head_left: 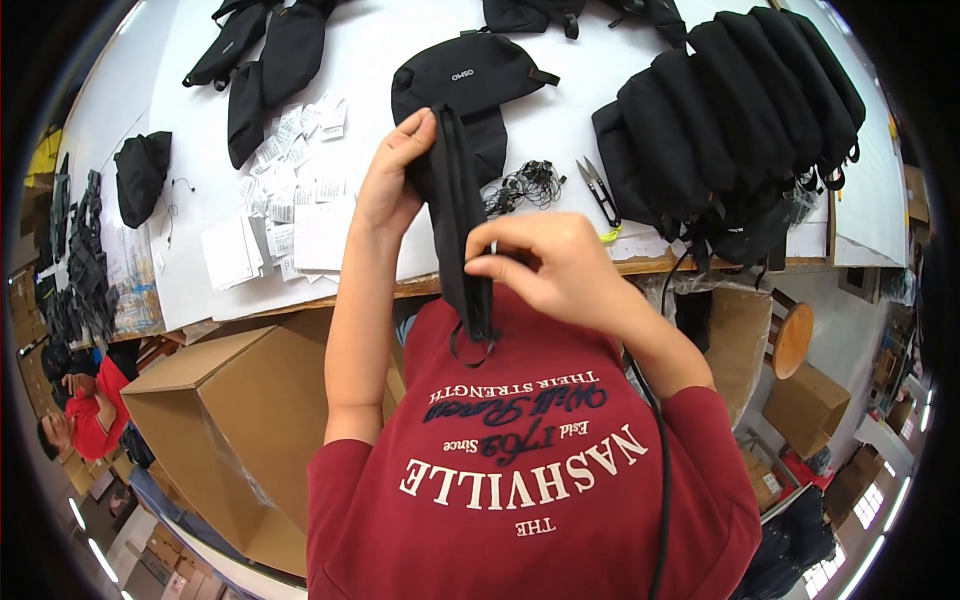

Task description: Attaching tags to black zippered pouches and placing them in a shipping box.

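The left hand [392, 172] has its thumb and fingers closed on the far end of a black pouch [450, 205], which hangs lengthwise across the near edge of the white table [185, 285], its near end over the person's shirt [540, 510]. A thin loop [472, 358] dangles from that near end. The right hand [560, 262] is at the pouch's right side, thumb and forefinger bent toward each other and nearly meeting; whether they grip anything cannot be told. Just beyond the pouch lies a black bag [425, 80]. To the right are tangled cords [528, 186], snips [598, 188] and a row of black bags [700, 120]; to the left, white labels [290, 175].
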A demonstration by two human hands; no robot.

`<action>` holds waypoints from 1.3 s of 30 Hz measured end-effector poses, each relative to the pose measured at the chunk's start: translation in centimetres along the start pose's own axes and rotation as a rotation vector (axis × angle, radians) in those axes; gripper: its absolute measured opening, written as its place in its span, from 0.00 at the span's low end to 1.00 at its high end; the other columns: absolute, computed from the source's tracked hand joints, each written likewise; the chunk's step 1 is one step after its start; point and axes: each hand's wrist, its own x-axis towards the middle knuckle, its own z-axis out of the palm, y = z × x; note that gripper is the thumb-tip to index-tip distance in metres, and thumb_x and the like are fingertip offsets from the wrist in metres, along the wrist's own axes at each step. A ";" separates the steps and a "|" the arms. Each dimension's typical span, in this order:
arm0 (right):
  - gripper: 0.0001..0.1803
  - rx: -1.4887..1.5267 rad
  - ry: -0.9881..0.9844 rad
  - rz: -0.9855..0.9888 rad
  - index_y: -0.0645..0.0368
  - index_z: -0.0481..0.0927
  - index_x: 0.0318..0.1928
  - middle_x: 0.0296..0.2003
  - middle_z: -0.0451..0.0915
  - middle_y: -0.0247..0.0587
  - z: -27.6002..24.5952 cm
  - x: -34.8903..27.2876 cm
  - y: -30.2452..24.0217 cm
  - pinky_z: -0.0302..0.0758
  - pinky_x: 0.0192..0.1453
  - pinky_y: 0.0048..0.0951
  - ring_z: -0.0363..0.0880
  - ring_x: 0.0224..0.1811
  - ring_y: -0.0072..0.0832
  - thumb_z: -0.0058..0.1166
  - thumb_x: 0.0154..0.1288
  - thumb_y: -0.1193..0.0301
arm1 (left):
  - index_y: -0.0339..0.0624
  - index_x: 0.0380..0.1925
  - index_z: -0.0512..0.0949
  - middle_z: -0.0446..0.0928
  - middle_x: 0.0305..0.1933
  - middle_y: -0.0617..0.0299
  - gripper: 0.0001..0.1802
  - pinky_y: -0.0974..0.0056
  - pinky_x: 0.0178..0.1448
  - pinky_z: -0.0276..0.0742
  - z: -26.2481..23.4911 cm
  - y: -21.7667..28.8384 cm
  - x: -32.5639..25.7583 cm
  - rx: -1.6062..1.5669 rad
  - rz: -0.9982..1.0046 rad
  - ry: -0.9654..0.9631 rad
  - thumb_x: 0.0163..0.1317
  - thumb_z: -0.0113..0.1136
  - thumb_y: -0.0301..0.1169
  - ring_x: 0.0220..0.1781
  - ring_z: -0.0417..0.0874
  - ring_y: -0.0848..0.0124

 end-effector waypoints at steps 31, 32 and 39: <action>0.19 0.928 0.195 0.787 0.62 0.75 0.52 0.40 0.79 0.34 -4.5 -0.6 3.9 0.75 0.45 0.19 0.79 0.37 0.19 0.54 0.60 0.69 | 0.45 0.60 0.65 0.61 0.69 0.53 0.46 0.55 0.73 0.53 1.4 2.2 -7.4 1.033 0.607 0.161 0.37 0.76 0.30 0.71 0.58 0.57; 0.19 0.928 0.197 0.787 0.62 0.75 0.52 0.40 0.79 0.34 -4.3 -0.8 4.4 0.75 0.45 0.19 0.79 0.37 0.19 0.54 0.60 0.69 | 0.45 0.60 0.65 0.61 0.69 0.53 0.46 0.55 0.73 0.53 1.1 2.3 -7.5 1.033 0.606 0.159 0.37 0.76 0.30 0.71 0.58 0.57; 0.17 -0.070 0.173 0.274 0.61 0.75 0.52 0.35 0.78 0.36 -2.5 -0.9 6.1 0.72 0.45 0.23 0.77 0.36 0.22 0.39 0.75 0.63 | 0.39 0.39 0.71 0.77 0.38 0.62 0.22 0.70 0.50 0.71 0.9 1.7 -9.4 0.747 0.534 0.264 0.45 0.70 0.18 0.41 0.76 0.74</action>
